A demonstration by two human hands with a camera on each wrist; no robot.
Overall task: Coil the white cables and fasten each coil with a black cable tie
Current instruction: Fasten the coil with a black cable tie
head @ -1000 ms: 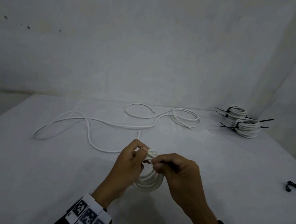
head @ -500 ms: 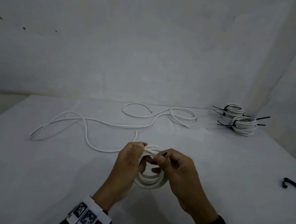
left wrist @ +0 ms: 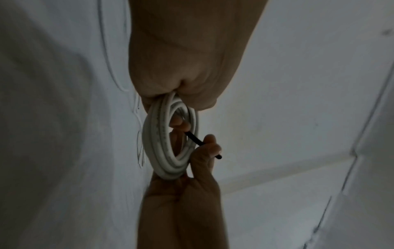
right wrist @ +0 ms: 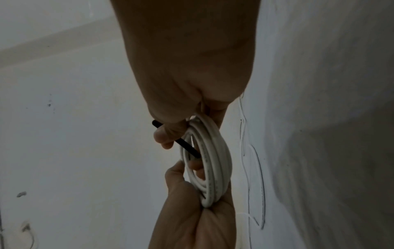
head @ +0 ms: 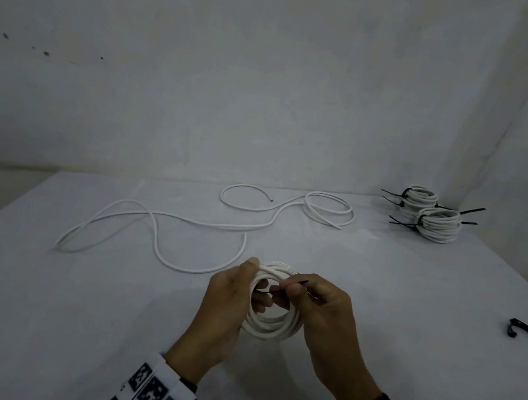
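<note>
Threading a tie through my coil, above the table.

Head view: my left hand (head: 228,307) grips the white coil (head: 270,326) at its rim; my right hand (head: 325,317) pinches the black cable tie (head: 296,284), which points left into the coil's opening.
Left wrist: the springy-looking loops probably need a firm rim hold.
Right wrist: the tie looks stiff and light, its long axis crossing the coil's plane.

coil (head: 270,329) between hands | loose cable (head: 188,221) behind | tied coils (head: 430,217) far right
</note>
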